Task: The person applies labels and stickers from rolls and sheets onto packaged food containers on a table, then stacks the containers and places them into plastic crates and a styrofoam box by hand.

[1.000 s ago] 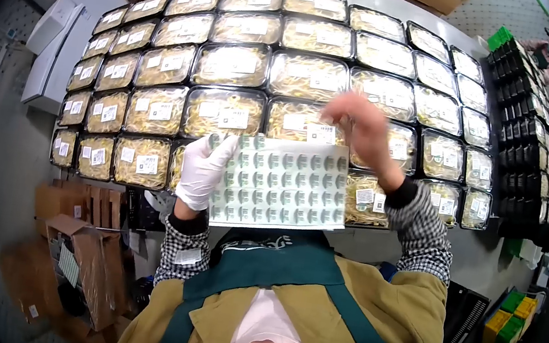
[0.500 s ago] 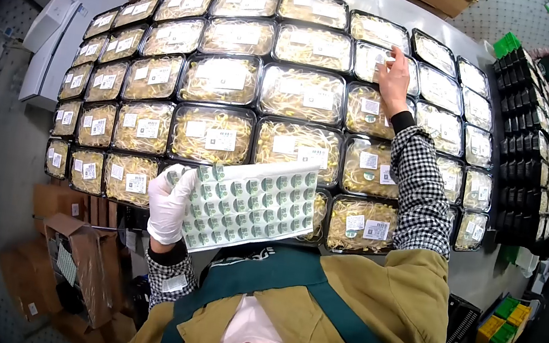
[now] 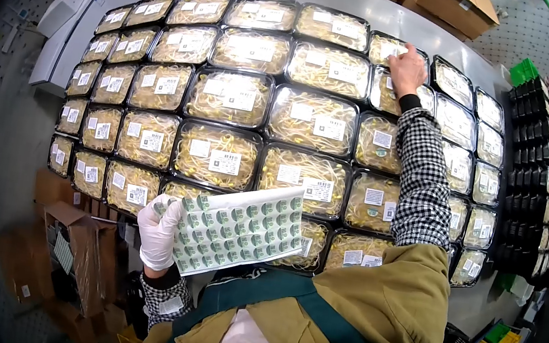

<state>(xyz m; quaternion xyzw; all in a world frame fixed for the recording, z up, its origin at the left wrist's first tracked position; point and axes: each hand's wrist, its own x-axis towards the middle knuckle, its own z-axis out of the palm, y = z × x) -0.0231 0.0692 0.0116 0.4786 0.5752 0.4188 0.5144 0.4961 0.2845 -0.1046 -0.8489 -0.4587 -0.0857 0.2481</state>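
Left hand (image 3: 159,232): gloved, fingers closed on sheet edge.
Sticker sheet (image 3: 238,229): tilted, before the near trays (image 3: 127,182).
Far tray (image 3: 382,45): at right fingertips.
Right hand (image 3: 408,71): bare, part-curled, hold indeterminable; apparently stickering, calling for light pressure.

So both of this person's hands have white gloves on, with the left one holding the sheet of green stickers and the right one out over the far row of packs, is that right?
Not quite: the head view shows the right hand bare. Only the left hand is gloved, and it holds the sheet of green stickers; the right is out over the far row of packs.
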